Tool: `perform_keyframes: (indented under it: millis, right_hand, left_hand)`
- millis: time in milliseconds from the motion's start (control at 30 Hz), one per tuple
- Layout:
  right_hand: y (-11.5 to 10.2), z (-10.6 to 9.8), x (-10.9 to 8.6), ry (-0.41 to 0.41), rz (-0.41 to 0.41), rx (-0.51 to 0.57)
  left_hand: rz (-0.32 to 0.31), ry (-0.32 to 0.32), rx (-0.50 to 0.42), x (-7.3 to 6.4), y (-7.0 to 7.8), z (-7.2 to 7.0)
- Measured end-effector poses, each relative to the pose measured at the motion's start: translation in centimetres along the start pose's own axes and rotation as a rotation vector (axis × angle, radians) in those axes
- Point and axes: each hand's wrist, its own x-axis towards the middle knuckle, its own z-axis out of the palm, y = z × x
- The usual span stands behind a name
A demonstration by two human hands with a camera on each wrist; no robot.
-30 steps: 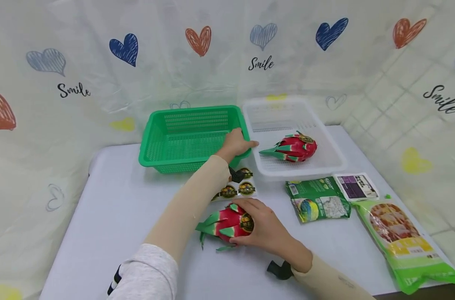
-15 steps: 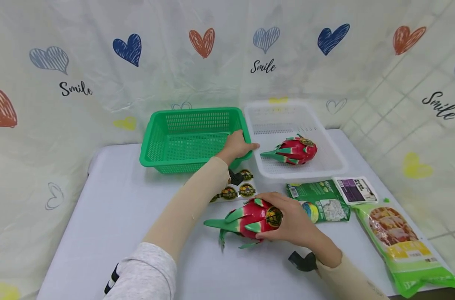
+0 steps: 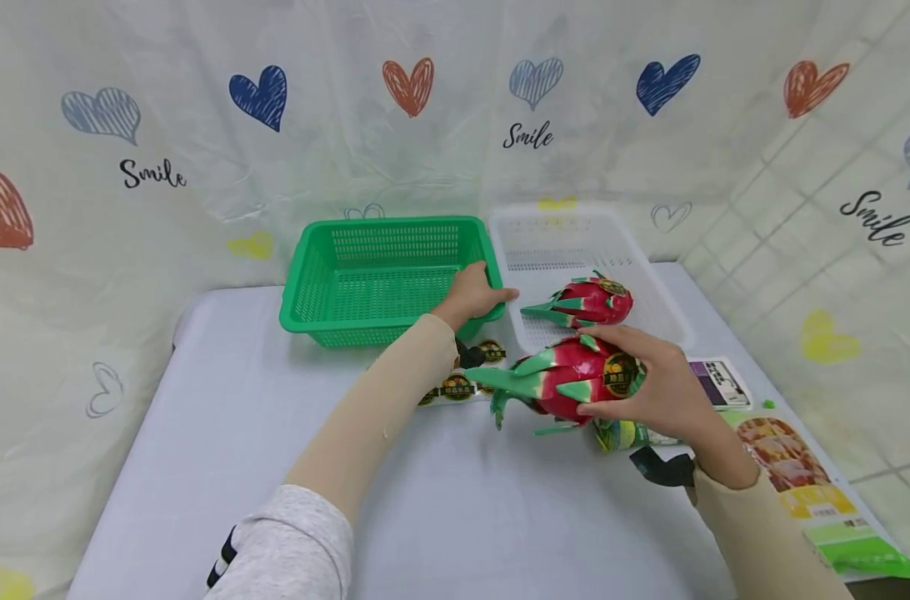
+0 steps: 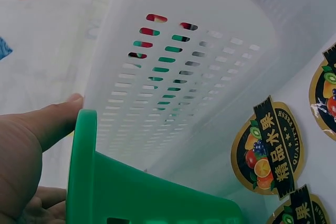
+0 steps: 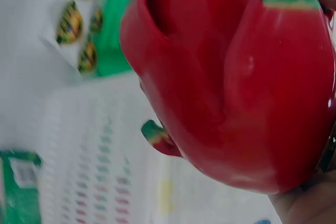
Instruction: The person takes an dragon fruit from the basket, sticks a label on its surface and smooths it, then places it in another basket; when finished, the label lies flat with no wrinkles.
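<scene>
My right hand (image 3: 661,392) holds a red dragon fruit (image 3: 560,379) by its blunt end, raised over the front edge of the white basket. Its green leaf tips point left, and a round black-and-gold sticker (image 3: 620,375) shows on it beside the fingers. In the right wrist view the fruit's glossy red skin (image 5: 226,93) fills most of the picture. A second stickered dragon fruit (image 3: 593,298) lies inside the white basket (image 3: 503,250). With thumb outside and fingers inside, my left hand (image 3: 470,293) grips the right rim of the green basket (image 3: 293,304).
A sheet of round stickers (image 3: 455,387) lies on the table before the green basket, partly behind the left forearm. To the right are a green packet (image 3: 618,435), largely covered by the right hand, a purple-and-white package (image 3: 719,383) and a long green-and-yellow food bag (image 3: 807,492).
My right hand has lifted the dragon fruit off the front of the table and carried it right and away, up to the white basket. The left hand stays on the green basket's rim.
</scene>
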Motion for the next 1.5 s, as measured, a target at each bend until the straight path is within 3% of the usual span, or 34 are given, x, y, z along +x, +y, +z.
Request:
perform_keyframes:
  millis: [300, 500, 667, 1033, 1500]
  right_hand:
    - [1.9, -3.2, 1.9, -0.007, 0.201, 0.094]
    - [4.0, -3.8, 3.1, -0.026, 0.353, 0.006]
    - [6.1, -4.3, 4.0, -0.066, 0.443, 0.011]
    - [9.0, -4.5, 5.7, -0.122, 0.526, -0.051]
    - [10.6, -3.7, 5.8, -0.164, 0.513, -0.038]
  left_hand:
    - [-0.003, -0.012, 0.013, 0.1, -0.1, -0.3]
    - [-0.004, -0.024, 0.002, 0.0, -0.1, -0.2]
    - [0.009, -0.029, 0.019, -0.1, -0.1, -0.1]
    - [0.001, -0.025, -0.013, -0.3, -0.1, -0.3]
    - [0.014, -0.018, -0.025, -0.1, -0.3, -0.1]
